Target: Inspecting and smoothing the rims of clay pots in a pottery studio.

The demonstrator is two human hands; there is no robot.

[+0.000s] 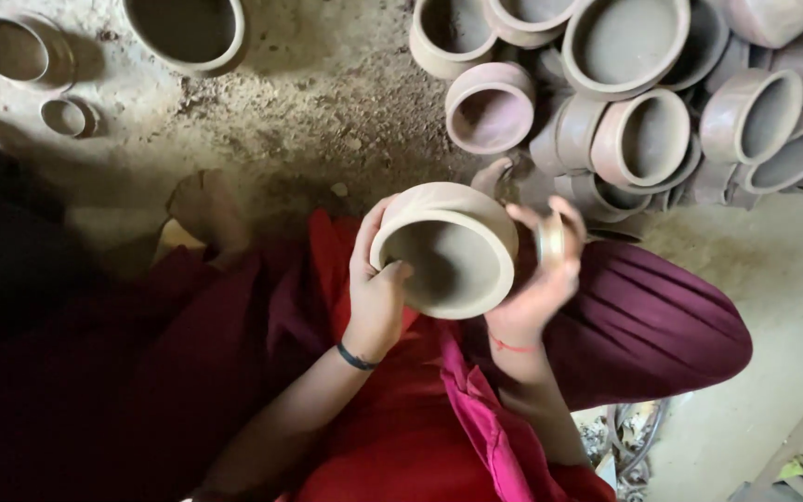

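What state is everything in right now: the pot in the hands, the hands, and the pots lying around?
Clay pot: held up over the lap, tilted, empty.
Left hand: gripping the pot's rim, thumb inside.
Right hand: blurred, at the pot's other side.
Heap of pots: piled, mostly on their sides, empty.
Large pot: upright on the ground, empty.

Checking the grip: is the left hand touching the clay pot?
Touching. The head view shows the left hand gripping the clay pot, thumb hooked over its rim.

Left hand (375,288) curled in grip, right hand (543,270) raised, fingers bent
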